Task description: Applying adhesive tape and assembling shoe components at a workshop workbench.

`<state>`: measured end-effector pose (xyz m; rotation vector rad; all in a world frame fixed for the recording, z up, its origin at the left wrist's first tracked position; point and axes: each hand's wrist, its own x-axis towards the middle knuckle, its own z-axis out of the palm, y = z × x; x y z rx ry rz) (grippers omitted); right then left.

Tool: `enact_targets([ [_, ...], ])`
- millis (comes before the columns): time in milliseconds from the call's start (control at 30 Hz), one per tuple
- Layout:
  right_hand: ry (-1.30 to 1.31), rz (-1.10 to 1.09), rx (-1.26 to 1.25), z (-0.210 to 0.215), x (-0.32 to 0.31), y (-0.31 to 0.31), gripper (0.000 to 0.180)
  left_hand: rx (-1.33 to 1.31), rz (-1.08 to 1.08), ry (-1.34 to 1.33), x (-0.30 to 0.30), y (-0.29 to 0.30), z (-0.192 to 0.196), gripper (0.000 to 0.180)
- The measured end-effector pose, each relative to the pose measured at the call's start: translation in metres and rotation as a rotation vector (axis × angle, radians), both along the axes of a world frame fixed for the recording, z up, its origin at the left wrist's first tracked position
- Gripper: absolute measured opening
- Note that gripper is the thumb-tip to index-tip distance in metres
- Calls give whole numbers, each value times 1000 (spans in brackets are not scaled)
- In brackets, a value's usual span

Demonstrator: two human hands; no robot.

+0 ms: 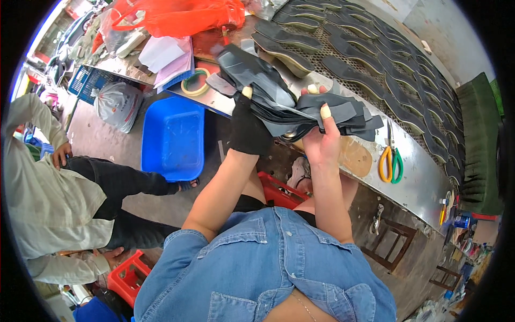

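A thick bundle of black and grey sheet pieces (279, 102), likely leather or synthetic uppers, is held up over the near edge of the metal workbench (416, 182). My left hand (249, 126), in a black fingerless glove, grips the bundle's left part, its thumb on top. Bare except for pale covers on some fingertips, my right hand (323, 137) clasps the right part, thumb over the pieces. The layers fan out to both sides. Right of the bundle lie scissors (390, 161) with one yellow and one green handle. A tan oval board (355, 156) rests beside my right wrist.
Rows of dark shoe soles (370, 75) cover a mesh rack behind the bench. Left are a tape roll (195, 82), papers (170, 56), a red plastic bag (182, 19) and a blue basin (173, 139). Another person (59, 198) sits close on my left.
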<state>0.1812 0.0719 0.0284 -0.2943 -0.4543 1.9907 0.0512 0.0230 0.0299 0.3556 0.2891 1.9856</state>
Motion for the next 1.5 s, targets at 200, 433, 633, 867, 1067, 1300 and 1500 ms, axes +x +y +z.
enact_targets([
  [200, -48, -67, 109, 1, 20, 8, 47, -91, -41, -101, -10, 23, -20, 34],
  [433, 49, -306, 233, 6, 146, 39, 50, -145, -431, 59, 89, 48, -38, 33],
  [633, -39, -578, 224, -22, 283, 47, 58, -101, -366, 859, 219, 108, -52, 21],
  [867, -541, -692, 244, -52, 426, 12, 78, -137, -833, 209, 319, 182, -63, 27],
  [1067, -896, -941, -49, -39, 565, 8, 54, -404, -867, 593, 313, 214, -59, 33],
  [1300, -2365, -1188, 127, -61, 703, 109, 23, -366, -635, 912, 295, 192, -41, 42],
  [1500, -2819, -1043, 274, -71, 698, 129, 17, -258, -519, 929, 296, 180, -60, 37],
])
